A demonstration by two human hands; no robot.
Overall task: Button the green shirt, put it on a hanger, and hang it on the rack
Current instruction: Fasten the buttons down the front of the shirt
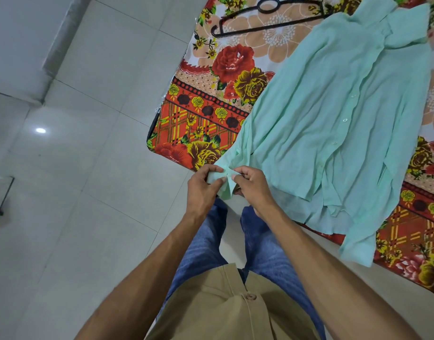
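We stand at the edge of the bed [206, 123], looking down, and the shirt [334, 106] lies spread across the floral sheet, filling the frame from 12 to 4 o'clock. Its collar points to 1 o'clock and its hem lies towards us. The front placket runs down the middle, with a few buttons [344, 119] showing along it; we cannot tell whether each one is fastened.

One sleeve trails off the bed's near edge towards the centre of the frame, and there we hold its cuff [223, 184] in both hands. Our left hand [201, 190] pinches the cuff from the 9 o'clock side, fingers [214, 169] curled and clamped on the cloth. Our right hand [252, 187] pinches it from the 3 o'clock side, fingers [243, 171] likewise closed on the fabric. The two hands sit just beside each other, nearly touching. The other sleeve [358, 244] hangs over the bed edge at 4 o'clock.

The hanger [267, 18], black, lies flat on the sheet at 12 o'clock, just beside the shirt's shoulder.

Pale floor tiles [88, 168] fill the 9 o'clock side. Our jeans [206, 241] show at 6 o'clock.
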